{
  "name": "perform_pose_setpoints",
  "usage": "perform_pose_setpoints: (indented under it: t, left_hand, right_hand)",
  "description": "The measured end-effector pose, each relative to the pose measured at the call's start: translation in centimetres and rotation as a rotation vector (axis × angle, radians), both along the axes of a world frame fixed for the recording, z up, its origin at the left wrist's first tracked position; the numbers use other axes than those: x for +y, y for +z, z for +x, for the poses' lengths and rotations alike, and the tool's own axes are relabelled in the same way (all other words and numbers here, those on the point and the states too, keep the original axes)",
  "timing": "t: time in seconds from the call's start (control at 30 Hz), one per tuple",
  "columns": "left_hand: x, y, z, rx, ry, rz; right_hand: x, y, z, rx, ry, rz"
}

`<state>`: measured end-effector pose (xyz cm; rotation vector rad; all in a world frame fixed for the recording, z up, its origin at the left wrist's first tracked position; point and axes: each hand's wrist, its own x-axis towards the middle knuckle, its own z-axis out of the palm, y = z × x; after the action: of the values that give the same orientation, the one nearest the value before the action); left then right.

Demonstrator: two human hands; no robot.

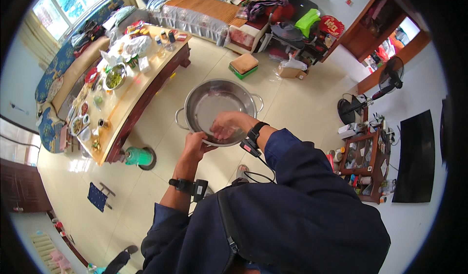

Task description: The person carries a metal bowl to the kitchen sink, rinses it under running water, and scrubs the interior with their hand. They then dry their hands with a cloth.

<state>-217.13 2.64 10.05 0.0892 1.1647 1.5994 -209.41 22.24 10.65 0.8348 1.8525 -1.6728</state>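
A wide stainless steel basin (195,98) with two loop handles is in front of me, above the tiled floor. My left hand (196,144) grips its near rim, thumb on top and fingers underneath. Inside the basin, close to the near wall, is my right hand (227,123), bent at the wrist with its fingers curled downward. Those fingers are blurred, so whether they hold anything is hidden from me. The basin's bottom looks shiny; I cannot tell if it is wet.
A long table (126,109) at left bears bowls, bottles and a steel bowl of greens (114,78). Beyond the basin sits a green box (244,68). A green cylinder (138,156) and a folding stool (98,196) stand left. At right are a fan (389,78) and a cabinet (360,160).
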Motion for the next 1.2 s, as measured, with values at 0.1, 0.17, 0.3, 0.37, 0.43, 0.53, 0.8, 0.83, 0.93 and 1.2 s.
perform_pose_setpoints:
  t: [0.1, 0.17, 0.3, 0.37, 0.43, 0.53, 0.8, 0.83, 0.93, 1.2]
  left_hand:
    - [0.8, -0.2, 0.4, 0.002, 0.01, 0.015]
    - [1.4, -0.2, 0.7, 0.038, -0.019, -0.018]
    - [2.8, 0.0, 1.6, -0.008, -0.059, -0.015]
    - [3.9, 0.2, 1.9, -0.033, -0.06, 0.001]
    - [4.8, 0.2, 2.4, -0.038, -0.04, -0.016]
    - [6.5, 0.6, 3.1, -0.011, 0.004, -0.007]
    - [8.2, 3.6, 4.2, 0.057, -0.004, -0.09]
    - [8.1, 3.9, 4.3, 0.059, 0.014, -0.093]
    - [7.4, 4.1, 4.7, 0.048, 0.058, -0.092]
    - [5.5, 3.8, 4.2, 0.05, 0.111, -0.109]
  right_hand:
    - [2.8, -0.6, 1.5, -0.106, 0.031, 0.224]
    - [4.5, -1.2, 1.4, -0.099, 0.098, 0.505]
    - [6.4, -0.9, 2.1, 0.203, 0.227, 1.152]
    - [6.6, 0.3, 2.9, 0.307, 0.144, 1.16]
    - [6.4, 1.8, 3.6, 0.403, 0.251, 1.172]
    - [7.0, 3.8, 4.3, 0.36, 0.551, 1.281]
    - [13.1, 5.0, 4.1, 0.579, 1.021, 1.698]
    - [13.9, 5.2, 3.9, 0.574, 1.089, 1.759]
    - [15.5, 5.6, 3.3, 0.588, 1.238, 1.866]
    - [13.0, 5.4, 5.1, 0.29, 1.215, 1.481]
